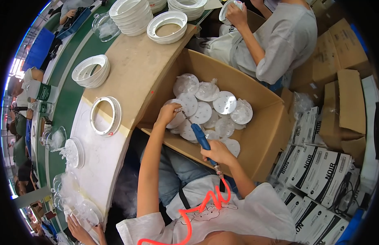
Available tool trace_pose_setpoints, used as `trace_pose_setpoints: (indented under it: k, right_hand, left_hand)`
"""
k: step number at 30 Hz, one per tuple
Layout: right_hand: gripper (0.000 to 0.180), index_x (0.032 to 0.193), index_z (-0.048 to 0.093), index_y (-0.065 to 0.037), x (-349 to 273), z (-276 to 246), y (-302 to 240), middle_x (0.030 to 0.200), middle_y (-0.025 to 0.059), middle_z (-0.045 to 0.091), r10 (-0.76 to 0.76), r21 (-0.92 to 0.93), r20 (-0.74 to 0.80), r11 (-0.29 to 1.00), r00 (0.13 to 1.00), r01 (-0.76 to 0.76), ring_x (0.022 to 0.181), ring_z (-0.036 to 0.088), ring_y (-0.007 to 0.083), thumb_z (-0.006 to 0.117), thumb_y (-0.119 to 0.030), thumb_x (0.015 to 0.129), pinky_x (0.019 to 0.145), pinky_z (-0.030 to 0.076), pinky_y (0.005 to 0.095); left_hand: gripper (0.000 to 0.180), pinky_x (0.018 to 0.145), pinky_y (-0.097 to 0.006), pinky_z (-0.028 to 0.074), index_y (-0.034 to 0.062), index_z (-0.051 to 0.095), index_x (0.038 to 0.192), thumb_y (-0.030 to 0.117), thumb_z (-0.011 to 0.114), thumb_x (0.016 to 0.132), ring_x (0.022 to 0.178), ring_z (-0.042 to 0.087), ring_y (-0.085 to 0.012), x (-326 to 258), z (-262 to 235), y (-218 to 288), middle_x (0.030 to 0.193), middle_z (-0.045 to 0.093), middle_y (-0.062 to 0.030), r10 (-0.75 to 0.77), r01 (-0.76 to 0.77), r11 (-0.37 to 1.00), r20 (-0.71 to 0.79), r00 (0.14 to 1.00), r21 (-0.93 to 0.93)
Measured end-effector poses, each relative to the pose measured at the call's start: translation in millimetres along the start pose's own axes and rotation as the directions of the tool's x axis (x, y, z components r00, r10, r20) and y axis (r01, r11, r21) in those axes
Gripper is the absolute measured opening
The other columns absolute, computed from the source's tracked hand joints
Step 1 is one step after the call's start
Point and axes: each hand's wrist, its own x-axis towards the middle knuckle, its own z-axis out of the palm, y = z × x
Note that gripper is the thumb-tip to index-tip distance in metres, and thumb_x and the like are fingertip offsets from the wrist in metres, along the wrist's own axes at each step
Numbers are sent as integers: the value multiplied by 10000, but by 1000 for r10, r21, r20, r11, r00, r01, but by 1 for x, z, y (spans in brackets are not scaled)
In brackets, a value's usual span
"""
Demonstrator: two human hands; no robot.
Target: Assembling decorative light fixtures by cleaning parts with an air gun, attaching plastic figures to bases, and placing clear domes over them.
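Head view: I log right grip (219,152) wrapped round blue tool (201,136), likely to aim its tip; left grip (169,114) beside discs (226,103), pinch can't be told.

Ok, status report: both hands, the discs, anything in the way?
Right hand gripping blue tool. Left hand at clear discs in cardboard box, grip unclear. Red coiled hose loops before shirt; nothing visibly in the way.

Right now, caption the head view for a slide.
Right hand points a blue tool on a coiled hose toward the left hand, over a cardboard box of round translucent pieces.
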Motion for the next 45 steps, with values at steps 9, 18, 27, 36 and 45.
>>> trace_pose_setpoints:
  k: [9,18,27,36,45]
  right_hand:
    - [255,733,581,-50,-7,-5,12,610,50,638,41,70,-30,997,999,-39,585,631,180,533,-300,722,611,473,309]
    - [257,754,579,-15,-6,-6,26,632,68,638,125,33,53,991,991,-127,602,630,169,535,-269,752,599,471,288]
    - [276,694,550,-39,-1,-7,8,578,79,617,15,-183,25,983,1000,-10,606,629,268,540,-315,703,618,478,379]
    - [302,796,570,-49,1,7,3,634,134,617,-30,-299,26,954,999,36,692,616,327,558,-333,694,673,465,414]
    - [258,730,580,-40,-16,-2,22,625,54,641,121,-113,-7,986,993,-121,613,639,183,532,-294,717,616,480,306]
  left_hand:
    - [252,842,-342,451,93,631,926,32,520,709,994,568,-248,1,4,6,972,622,-66,436,-415,827,34,899,379]
    - [374,828,-351,467,89,625,995,-38,542,654,1009,565,-283,-2,3,12,1002,622,-98,247,-224,948,-78,966,226]
    - [484,853,-359,456,74,624,1037,-113,483,614,1013,561,-313,5,-3,14,1070,602,-132,-4,-42,992,-352,936,-121]
    - [222,753,-354,484,68,647,991,104,632,772,896,597,-337,7,-1,27,944,623,-172,-91,12,961,-272,958,-278]
    - [232,751,-374,478,83,655,966,79,608,739,896,588,-327,4,-10,22,963,623,-137,-213,165,961,-214,953,-222]
